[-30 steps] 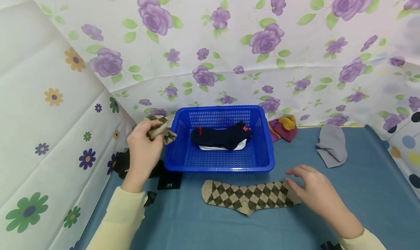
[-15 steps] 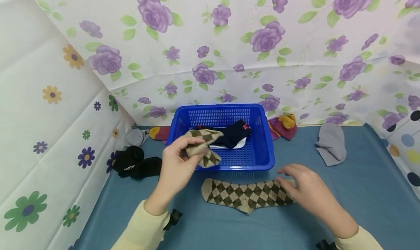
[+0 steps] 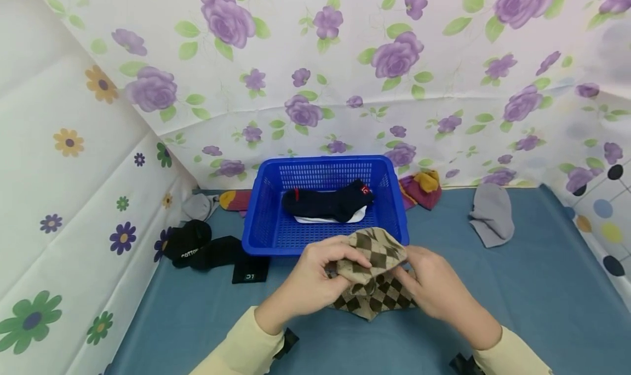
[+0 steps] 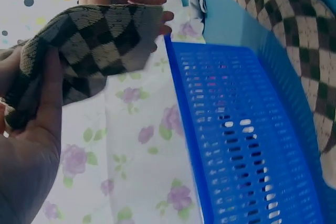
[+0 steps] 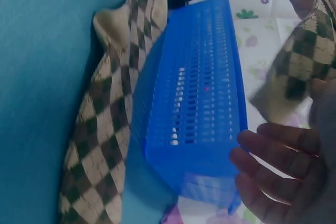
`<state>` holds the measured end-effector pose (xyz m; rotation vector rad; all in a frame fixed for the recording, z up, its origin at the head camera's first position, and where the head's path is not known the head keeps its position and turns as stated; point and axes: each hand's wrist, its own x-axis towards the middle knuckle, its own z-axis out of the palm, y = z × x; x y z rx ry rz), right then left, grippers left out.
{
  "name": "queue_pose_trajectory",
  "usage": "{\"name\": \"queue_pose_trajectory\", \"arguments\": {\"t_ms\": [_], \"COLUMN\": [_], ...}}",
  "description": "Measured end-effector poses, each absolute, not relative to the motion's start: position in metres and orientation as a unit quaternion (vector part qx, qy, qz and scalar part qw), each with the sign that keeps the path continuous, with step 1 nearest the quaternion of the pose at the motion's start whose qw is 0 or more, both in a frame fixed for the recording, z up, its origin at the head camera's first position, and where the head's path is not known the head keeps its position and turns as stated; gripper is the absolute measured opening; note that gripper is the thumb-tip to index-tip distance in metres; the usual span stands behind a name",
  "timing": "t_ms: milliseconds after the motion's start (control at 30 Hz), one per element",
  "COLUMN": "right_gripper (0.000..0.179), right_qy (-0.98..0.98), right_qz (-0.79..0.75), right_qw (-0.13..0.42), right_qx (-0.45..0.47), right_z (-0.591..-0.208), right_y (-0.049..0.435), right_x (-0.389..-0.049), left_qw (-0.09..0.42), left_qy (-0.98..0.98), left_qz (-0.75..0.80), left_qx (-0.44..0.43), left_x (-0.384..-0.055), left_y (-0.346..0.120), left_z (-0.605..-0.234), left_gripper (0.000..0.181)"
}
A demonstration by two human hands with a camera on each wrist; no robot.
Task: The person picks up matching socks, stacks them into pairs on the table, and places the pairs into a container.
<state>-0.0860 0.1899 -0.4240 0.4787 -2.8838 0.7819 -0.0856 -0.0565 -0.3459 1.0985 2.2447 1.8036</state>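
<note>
My left hand [image 3: 317, 279] grips a tan and dark-brown argyle sock [image 3: 377, 252], its fingers curled over the near side. At the sock's other end, my right hand [image 3: 434, 284] pinches the edge between thumb and finger. The sock is raised between both hands; in the left wrist view its checked fabric [image 4: 105, 38] spans from one hand to the other. Below lies a matching argyle sock [image 3: 367, 307], flat on the cloth and partly hidden in the head view. The right wrist view shows that flat sock's heel and length [image 5: 102, 124] beside the basket.
Just beyond the hands stands a blue plastic basket [image 3: 276, 251], holding a navy sock [image 3: 325, 204] over a white one [image 3: 357, 216]. Black socks [image 3: 192, 246] lie left, near grey [image 3: 198, 206] and maroon-yellow [image 3: 239, 200] socks. Right are a maroon-yellow sock [image 3: 426, 191] and a grey sock [image 3: 492, 213].
My left hand has carried the argyle sock rightward from the basket's left side to above the flat sock. The right hand has moved slightly left and taken hold of its edge.
</note>
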Motion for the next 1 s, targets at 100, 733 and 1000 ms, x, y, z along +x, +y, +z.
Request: {"name": "queue_pose_trajectory", "arguments": {"t_ms": [100,733,1000], "right_gripper": [0.033,0.017,0.019], "right_qy": [-0.936,-0.834,-0.862], "right_qz": [0.315,0.507,0.417], "right_qw": [0.030,0.017,0.078], "right_qx": [0.152,0.218,0.279], "right_z": [-0.426,-0.415,-0.413], "right_y": [0.190,0.184,0.177], "right_x": [-0.085,-0.085,-0.081], "left_qw": [0.032,0.070,0.096], "left_qy": [0.711,0.829,0.855], "left_qz": [0.589,0.463,0.444], "left_qx": [0.383,0.306,0.249], "left_x": [-0.084,-0.099,-0.092], "left_y": [-0.055,-0.053,-0.043], "left_z": [-0.349,-0.383,-0.378], "left_gripper": [0.023,0.032,0.044]}}
